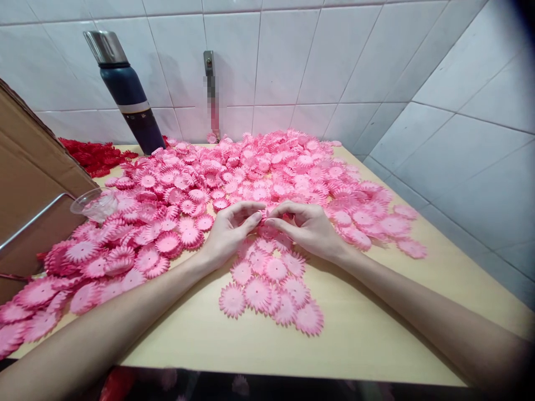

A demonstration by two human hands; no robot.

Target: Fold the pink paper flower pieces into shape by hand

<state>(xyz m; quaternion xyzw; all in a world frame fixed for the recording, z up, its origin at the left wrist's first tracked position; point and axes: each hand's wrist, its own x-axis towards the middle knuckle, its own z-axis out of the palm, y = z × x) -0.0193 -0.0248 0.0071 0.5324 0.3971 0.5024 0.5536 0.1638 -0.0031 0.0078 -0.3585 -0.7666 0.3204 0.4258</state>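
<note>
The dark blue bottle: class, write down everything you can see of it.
The bottle is tall and cylindrical, dark blue, with a shiny, metal-looking cap and a pale band around its middle; small markings below are unreadable. It stands capped at the back of the table, before the tiled wall, and looks tilted leftward, perhaps through lens distortion. Red pieces and pink pieces lie near its base; whether they touch is unclear.
</note>
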